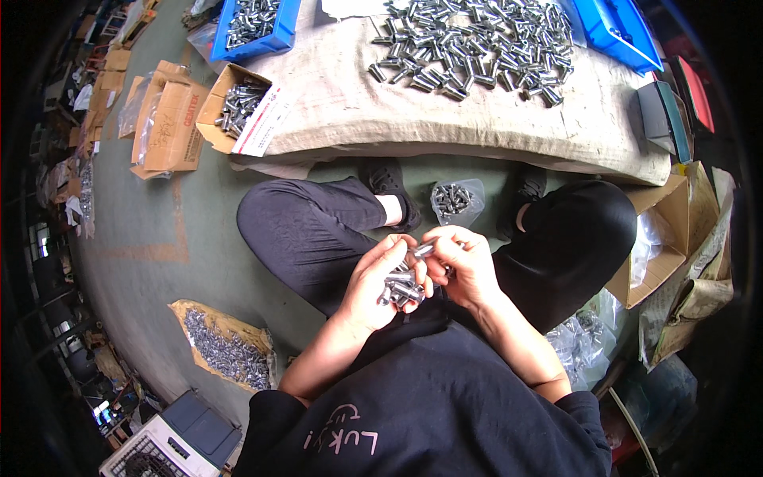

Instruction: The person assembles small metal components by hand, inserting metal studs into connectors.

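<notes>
My left hand is cupped around several small shiny metal sleeves, which lie across its palm and fingers. Close against it, my right hand pinches one metal sleeve between thumb and fingers. Both hands are above my lap, between my spread knees. On the floor just beyond them stands a clear plastic bag with more small metal parts in it. A large heap of the same kind of sleeves is spread over the cloth-covered table in front.
Blue bins stand at the table's far left and far right. An open carton of metal parts sits at its left corner. On the floor, a cardboard tray of small parts lies at left. Another carton is by my right knee.
</notes>
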Demonstrator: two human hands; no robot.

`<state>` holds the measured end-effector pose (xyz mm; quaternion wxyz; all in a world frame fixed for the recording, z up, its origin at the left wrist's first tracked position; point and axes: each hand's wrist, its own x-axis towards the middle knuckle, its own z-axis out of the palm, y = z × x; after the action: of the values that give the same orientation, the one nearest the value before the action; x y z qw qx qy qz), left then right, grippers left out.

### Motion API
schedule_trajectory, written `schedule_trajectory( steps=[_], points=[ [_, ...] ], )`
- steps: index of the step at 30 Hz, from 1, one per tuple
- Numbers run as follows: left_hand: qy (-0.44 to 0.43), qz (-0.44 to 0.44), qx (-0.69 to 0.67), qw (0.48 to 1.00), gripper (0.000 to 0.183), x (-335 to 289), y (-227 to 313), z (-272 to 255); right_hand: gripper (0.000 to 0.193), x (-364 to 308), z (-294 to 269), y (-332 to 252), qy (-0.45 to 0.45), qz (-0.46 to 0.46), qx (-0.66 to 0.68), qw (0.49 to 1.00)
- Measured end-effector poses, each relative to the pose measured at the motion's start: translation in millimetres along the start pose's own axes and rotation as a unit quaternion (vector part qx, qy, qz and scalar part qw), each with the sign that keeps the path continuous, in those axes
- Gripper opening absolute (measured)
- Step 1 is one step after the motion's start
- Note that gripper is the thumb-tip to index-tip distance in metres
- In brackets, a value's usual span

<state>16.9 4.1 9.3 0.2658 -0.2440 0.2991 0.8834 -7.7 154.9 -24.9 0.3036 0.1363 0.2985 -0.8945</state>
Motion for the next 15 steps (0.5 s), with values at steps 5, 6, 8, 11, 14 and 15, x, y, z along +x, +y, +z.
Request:
schedule_trajectory(
  steps=[5, 6, 8, 11, 14, 15],
  points=[
    [-0.05, -0.072, -0.115, 0.989, 0.038, 5, -1, -14, 0.027, 5, -4, -10, -0.005, -0.017, 0.075, 0.997],
    [-0.051, -0.072, -0.116, 0.989, 0.038, 6, -1, -15, 0.021, 6, -5, -15, 0.003, 0.001, 0.086, 0.996],
    [-0.044, -0.097, -0.136, 0.985, 0.038, 8, 1, -12, 0.02, 8, -24, -13, 0.004, 0.038, 0.069, 0.997],
    [-0.06, -0.113, -0.149, 0.981, 0.036, 10, 0, -20, 0.017, 15, -39, -16, 0.062, 0.107, 0.063, 0.99],
    [-0.063, -0.127, -0.146, 0.979, 0.033, 10, -7, -28, 0.014, 34, -68, -17, 0.172, 0.104, 0.108, 0.974],
    [-0.079, -0.138, -0.136, 0.978, 0.033, 11, -11, -33, 0.013, 43, -87, -12, 0.22, 0.082, 0.103, 0.967]
  ],
)
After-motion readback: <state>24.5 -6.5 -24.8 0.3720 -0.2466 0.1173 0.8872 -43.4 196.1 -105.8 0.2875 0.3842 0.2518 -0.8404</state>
